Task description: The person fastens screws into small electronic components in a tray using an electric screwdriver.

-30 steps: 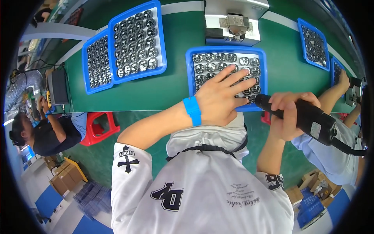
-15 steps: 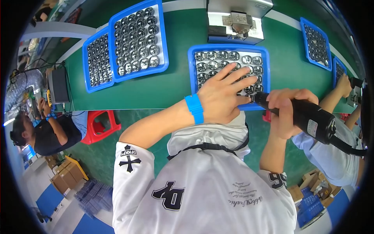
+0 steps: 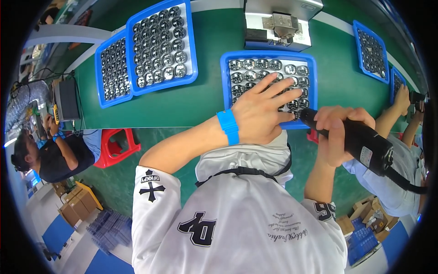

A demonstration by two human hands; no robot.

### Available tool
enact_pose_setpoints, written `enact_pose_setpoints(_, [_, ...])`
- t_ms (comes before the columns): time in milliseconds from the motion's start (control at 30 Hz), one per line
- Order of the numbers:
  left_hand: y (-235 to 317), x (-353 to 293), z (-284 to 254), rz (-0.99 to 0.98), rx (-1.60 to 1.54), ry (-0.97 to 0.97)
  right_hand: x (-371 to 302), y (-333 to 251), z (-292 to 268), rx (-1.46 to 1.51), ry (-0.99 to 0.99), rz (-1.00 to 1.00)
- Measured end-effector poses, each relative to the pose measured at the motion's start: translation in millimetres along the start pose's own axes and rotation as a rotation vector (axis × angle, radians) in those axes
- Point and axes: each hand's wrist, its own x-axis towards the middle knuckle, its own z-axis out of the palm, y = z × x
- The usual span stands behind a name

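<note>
Green work surface (image 3: 205, 98) of a long bench, seen from above through a fisheye lens; its near edge curves across the middle of the view. Left hand (image 3: 260, 112), with a blue wristband (image 3: 228, 127) at the wrist, lies flat with fingers spread and released over the near right part of a blue tray (image 3: 226, 86) filled with rows of small round metallic parts (image 3: 248, 75); the fingertips touch parts in the tray's lower right rows. Right hand (image 3: 337, 132) is clenched around a black electric screwdriver (image 3: 360, 144), whose front end points left toward the tray's near right corner, just beside the left fingertips; a black cable (image 3: 406, 180) leaves its rear end toward the lower right. Whether the tip touches a part cannot be told. Grey metal fixture (image 3: 278, 25) stands on the bench directly behind the tray. Two more blue trays of the same parts (image 3: 162, 43) and (image 3: 112, 71) lie side by side at upper left, well apart from the hands; further blue trays (image 3: 372, 50) lie at upper right. Red plastic stool (image 3: 116, 146) stands on the green floor below the bench edge. Another person (image 3: 50, 155) in a dark shirt sits at far left; a co-worker's forearm (image 3: 392, 114) reaches toward the bench at right. Cardboard boxes (image 3: 75, 205) sit on the floor at lower left.
</note>
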Motion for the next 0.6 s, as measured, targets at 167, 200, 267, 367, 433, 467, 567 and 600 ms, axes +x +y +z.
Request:
enact_pose_setpoints(167, [0.1, -1.1, -0.5, -0.006, 0.005, -0.025, 0.1, 2.6, -1.8, 0.001, -0.024, 0.020])
enact_pose_setpoints(200, [0.6, -0.8, -1.0, -0.015, -0.001, -0.052, 0.7, 2.9, -2.7, -0.003, -0.024, 0.020])
enact_pose_setpoints(267, [0.0, -0.7, -0.6, -0.015, -0.001, -0.048, 1.7, 4.2, -4.2, 0.007, -0.044, 0.026])
enact_pose_setpoints(367, [-0.2, -1.3, -0.5, -0.015, 0.006, -0.047, 0.4, 4.5, -7.4, 0.049, -0.057, 0.024])
enact_pose_setpoints(433, [0.1, -1.1, -0.6, -0.014, 0.007, -0.049, 0.2, 5.9, -9.8, 0.049, -0.032, 0.016])
enact_pose_setpoints(467, [0.1, -0.5, -0.7, -0.013, 0.010, -0.047, -0.2, 6.5, -10.6, 0.049, -0.007, 0.009])
enact_pose_setpoints(567, [-0.1, -1.1, 0.6, -0.014, 0.010, -0.043, 0.0, 6.2, -10.4, 0.066, -0.006, 0.013])
enact_pose_setpoints(600, [-0.2, -1.4, 0.7, -0.016, 0.010, -0.041, 0.3, 6.2, -10.5, 0.067, -0.007, 0.014])
